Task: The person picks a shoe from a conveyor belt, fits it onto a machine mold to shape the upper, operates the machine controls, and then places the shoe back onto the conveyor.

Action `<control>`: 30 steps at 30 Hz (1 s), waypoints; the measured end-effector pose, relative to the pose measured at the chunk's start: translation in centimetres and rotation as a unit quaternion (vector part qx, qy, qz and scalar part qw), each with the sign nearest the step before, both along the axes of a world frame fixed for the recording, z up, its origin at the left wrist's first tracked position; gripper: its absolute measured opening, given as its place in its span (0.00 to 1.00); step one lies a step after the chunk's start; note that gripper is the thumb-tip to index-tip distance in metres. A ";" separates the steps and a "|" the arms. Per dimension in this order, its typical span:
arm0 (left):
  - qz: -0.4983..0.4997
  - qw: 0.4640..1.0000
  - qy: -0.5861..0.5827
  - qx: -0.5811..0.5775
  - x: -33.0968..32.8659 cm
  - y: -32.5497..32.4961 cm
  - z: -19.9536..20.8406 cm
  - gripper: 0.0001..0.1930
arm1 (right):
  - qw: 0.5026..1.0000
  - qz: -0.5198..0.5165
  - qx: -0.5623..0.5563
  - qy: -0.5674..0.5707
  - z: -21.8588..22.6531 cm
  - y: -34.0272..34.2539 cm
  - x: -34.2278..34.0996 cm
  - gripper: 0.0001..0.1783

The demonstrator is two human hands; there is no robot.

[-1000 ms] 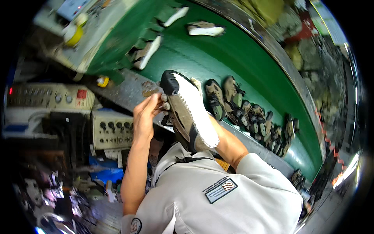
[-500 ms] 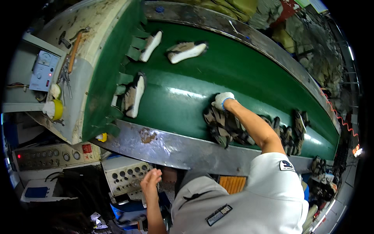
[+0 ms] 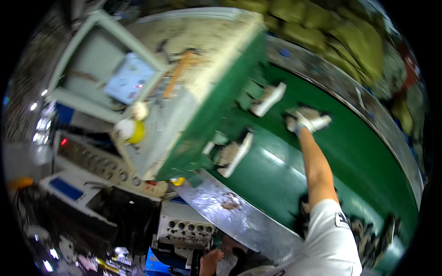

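My right hand (image 3: 302, 121), in a whitish glove, reaches across a green conveyor belt (image 3: 269, 133). It touches a beige and dark shoe (image 3: 315, 118) that lies on its side, white sole outward. Motion blur hides how its fingers lie on the shoe. Two similar shoes lie to the left: one (image 3: 269, 100) farther off, another (image 3: 236, 153) nearer, both beside the green flaps of the machine. Low at the front edge is my bare left hand (image 3: 211, 262), its fingers curled with nothing visible in them.
A metal rail (image 3: 235, 209) borders the belt's near side. More dark shoes (image 3: 368, 234) are clustered at the right, partly behind my arm. At left stand the machine housing (image 3: 216, 55), with a hammer (image 3: 179, 71) on top, and control panels (image 3: 186, 230). Yellowish sacks (image 3: 354, 41) are heaped beyond.
My right hand has left the dark shoe cluster and moved leftward and away from me to the lone shoe. My view has turned left and tilted. My left hand stays low.
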State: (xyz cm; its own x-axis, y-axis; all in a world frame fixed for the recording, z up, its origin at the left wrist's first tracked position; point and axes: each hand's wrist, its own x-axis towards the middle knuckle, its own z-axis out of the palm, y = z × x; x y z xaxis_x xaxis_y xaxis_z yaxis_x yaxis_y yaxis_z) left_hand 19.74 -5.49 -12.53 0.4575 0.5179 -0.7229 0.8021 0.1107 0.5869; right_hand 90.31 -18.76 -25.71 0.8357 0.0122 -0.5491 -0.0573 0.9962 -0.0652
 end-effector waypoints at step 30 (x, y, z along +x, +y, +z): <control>0.370 0.884 -0.272 0.085 -17.4 15.3 23.3 0.17 | 0.548 0.820 0.053 -0.153 27.5 18.9 -68.5 0.30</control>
